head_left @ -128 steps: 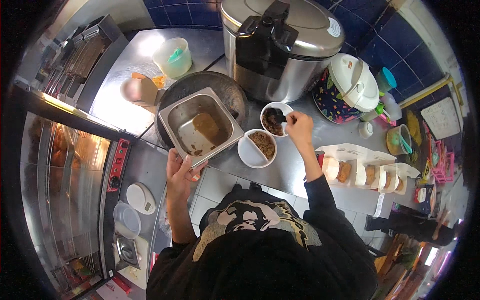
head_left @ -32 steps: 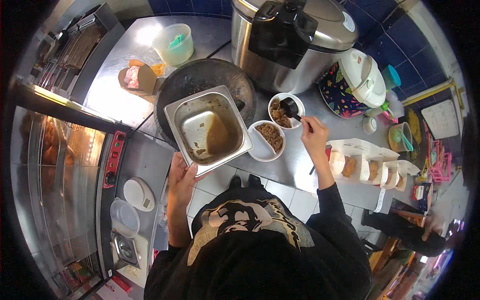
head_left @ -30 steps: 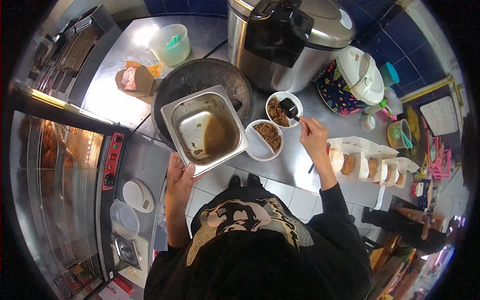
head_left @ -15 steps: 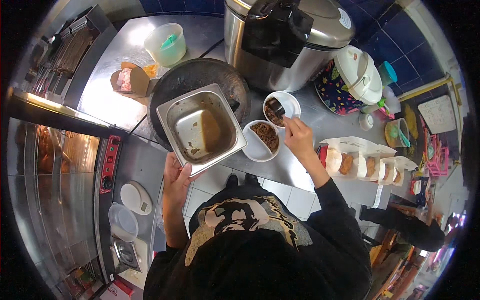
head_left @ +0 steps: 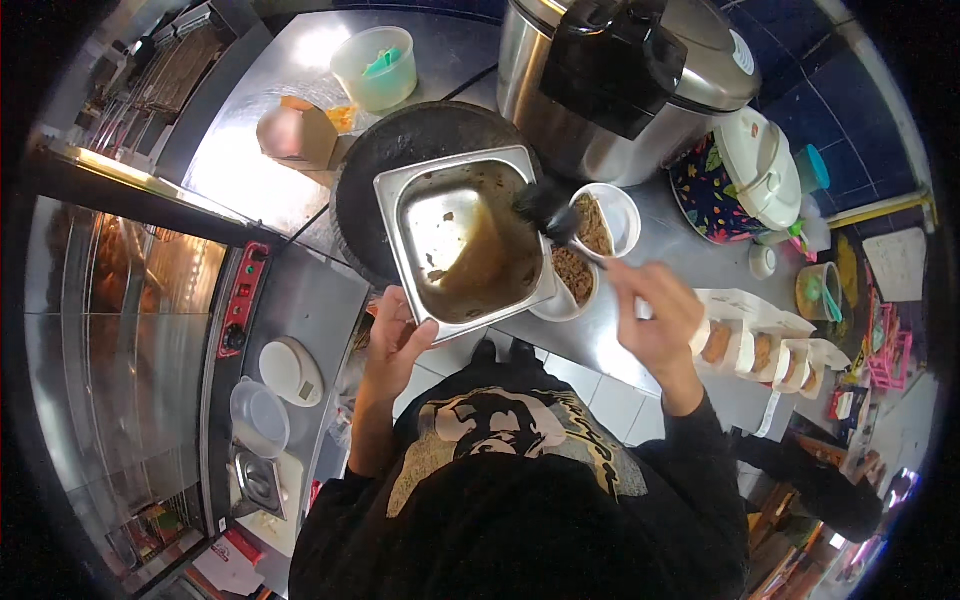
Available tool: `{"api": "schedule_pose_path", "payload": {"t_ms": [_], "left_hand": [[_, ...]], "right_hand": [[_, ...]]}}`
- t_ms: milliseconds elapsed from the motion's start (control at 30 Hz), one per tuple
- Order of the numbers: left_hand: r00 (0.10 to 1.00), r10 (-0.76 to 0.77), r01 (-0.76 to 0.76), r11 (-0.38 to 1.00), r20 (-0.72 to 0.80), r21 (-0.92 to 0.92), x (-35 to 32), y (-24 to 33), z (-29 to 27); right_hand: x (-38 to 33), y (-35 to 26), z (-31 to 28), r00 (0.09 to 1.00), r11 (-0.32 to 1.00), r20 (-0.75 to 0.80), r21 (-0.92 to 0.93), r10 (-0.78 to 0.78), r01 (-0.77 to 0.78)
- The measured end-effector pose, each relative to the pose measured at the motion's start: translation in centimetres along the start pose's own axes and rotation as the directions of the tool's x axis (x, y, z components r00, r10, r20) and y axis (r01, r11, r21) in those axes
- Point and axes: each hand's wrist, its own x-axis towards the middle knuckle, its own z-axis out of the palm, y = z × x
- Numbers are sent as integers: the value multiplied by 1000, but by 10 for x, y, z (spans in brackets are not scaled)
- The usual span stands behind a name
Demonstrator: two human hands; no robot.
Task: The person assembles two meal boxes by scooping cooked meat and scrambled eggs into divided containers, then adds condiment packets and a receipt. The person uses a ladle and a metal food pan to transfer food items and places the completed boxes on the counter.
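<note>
My left hand (head_left: 393, 352) grips the near left corner of a rectangular steel pan (head_left: 500, 315), thumb over the rim. The pan is tilted, with thin brown liquid pooled in it and a few dark scraps. My right hand (head_left: 655, 315), smeared by motion, is closed on the handle of a black ladle (head_left: 550, 212). The ladle's head is at the pan's right edge, beside the bowls. A round white divided bowl (head_left: 624, 218) holds shredded brown food in one part. A second such bowl (head_left: 560, 309), nearer me, holds the same food and is partly hidden by the pan.
Behind the pan lies a big dark round wok (head_left: 362, 205). A steel cooker (head_left: 600, 135) and a flowered pot (head_left: 700, 195) stand at the back. Paper boxes of fried food (head_left: 735, 335) line the right. At left are a white scale (head_left: 290, 370) and a glass display case (head_left: 120, 380).
The ladle has come from the far bowl leftward to the pan's right edge. The pan tilts differently and its liquid has shifted. The whole view has moved slightly.
</note>
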Motion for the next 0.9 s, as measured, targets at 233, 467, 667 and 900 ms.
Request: {"api": "schedule_pose_path", "payload": {"t_ms": [233, 467, 667, 900], "left_hand": [[991, 86, -90, 995, 101, 40, 6, 0, 9], [988, 70, -75, 997, 136, 33, -3, -1, -5], [989, 70, -79, 994, 131, 69, -6, 5, -3], [986, 109, -119, 991, 130, 68, -3, -4, 3]], "right_hand": [[14, 9, 57, 826, 880, 326, 44, -460, 473], [2, 14, 44, 680, 781, 394, 211, -618, 588], [18, 23, 35, 784, 832, 344, -13, -517, 554], [-7, 2, 34, 739, 936, 595, 69, -316, 344]]}}
